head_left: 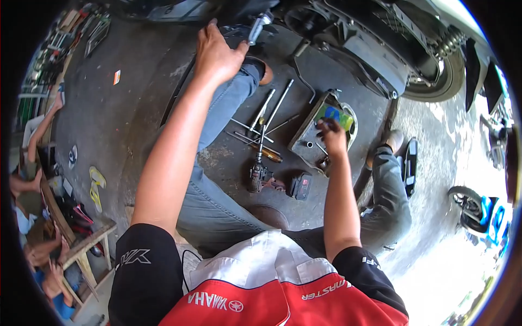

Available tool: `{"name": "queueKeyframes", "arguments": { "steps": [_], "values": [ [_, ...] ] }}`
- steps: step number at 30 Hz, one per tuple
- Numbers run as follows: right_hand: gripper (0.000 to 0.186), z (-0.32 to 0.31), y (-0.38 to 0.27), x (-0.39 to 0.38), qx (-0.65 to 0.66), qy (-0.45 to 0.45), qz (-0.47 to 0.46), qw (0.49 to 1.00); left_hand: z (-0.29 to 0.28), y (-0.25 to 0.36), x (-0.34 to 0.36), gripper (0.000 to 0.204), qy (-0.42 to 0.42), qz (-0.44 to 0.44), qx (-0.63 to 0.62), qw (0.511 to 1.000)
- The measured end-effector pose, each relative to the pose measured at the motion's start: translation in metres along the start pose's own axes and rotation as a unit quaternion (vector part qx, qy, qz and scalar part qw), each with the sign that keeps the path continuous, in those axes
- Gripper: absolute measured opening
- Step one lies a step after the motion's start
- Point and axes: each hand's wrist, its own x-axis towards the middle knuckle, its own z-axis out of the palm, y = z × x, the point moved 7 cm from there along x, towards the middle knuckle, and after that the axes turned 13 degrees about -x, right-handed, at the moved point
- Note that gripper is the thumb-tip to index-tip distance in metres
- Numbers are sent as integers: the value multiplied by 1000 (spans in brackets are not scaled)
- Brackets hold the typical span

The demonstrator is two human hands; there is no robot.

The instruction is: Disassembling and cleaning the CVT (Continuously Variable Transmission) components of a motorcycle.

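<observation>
My left hand [217, 54] reaches up to the dark underside of a motor scooter [370, 60], fingers apart, its thumb beside a silver metal part [260, 27]; any contact is unclear. My right hand [334, 136] has darkened, slightly curled, spread fingers over an open metal tool tray [299, 144] holding a green-and-blue item [341, 117] and a socket [309, 145]. Between my legs, long bars and wrenches [280, 100], a yellow-handled screwdriver [272, 155] and a cordless impact driver [255, 179] lie on the floor beside a battery pack [300, 186].
The scooter's rear wheel [435, 87] is at upper right. Other people [38, 190] sit at a wooden bench [87, 239] on the left, near yellow sandals [95, 190]. A blue motorbike [489, 217] stands at the far right, and a black item [409, 168] lies beside my right foot.
</observation>
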Motion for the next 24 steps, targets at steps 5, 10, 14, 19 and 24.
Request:
{"name": "queueKeyframes", "arguments": {
  "steps": [5,10,14,19,24],
  "values": [
    [22,-84,48,94,67,128,68,987,40,18,-16,61,143,129,-45,980],
    [39,-106,14,171,522,89,74,845,160,-18,-58,29,38,-191,-545,816],
    [36,-98,-26,183,549,-20,-50,834,249,-14,-41,31,-46,-347,-687,637],
    [33,-132,97,255,32,112,66,991,330,-7,3,24,-103,-350,-769,525],
    [39,-112,101,288,-442,102,-39,890,324,-20,10,25,-127,-358,-753,538]
  ]
}}
